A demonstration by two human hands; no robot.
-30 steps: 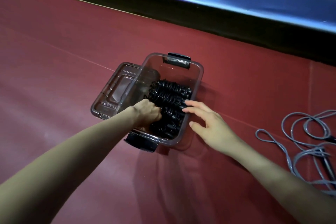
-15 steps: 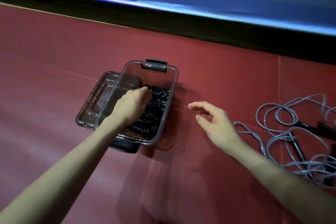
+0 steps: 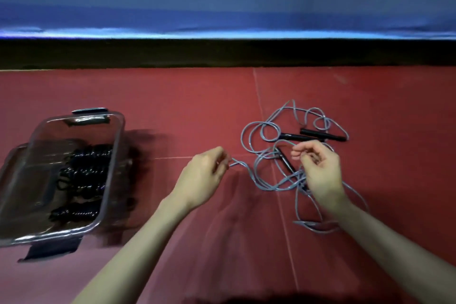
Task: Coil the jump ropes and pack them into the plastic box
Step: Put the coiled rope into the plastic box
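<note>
Now the left hand (image 3: pixel 204 176) pinches a strand of the loose grey-blue jump rope (image 3: pixel 265 181) between curled fingers; the right hand (image 3: pixel 320 170) hovers over the tangle with fingers curled, though whether it grips a strand I cannot tell; the rope's slim black handles (image 3: pixel 320 136) lie at the far side of the tangle on the red mat (image 3: pixel 197 106); the clear plastic box (image 3: pixel 116 155) (black coiled ropes (image 3: pixel 84 180) inside) sits at the mat's left edge, its lid (image 3: pixel 9 163) beside it.

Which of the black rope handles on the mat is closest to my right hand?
The slanted black handle just left of the right hand, amid the grey cord. The other two handles lie farther away, roughly horizontal.
</note>
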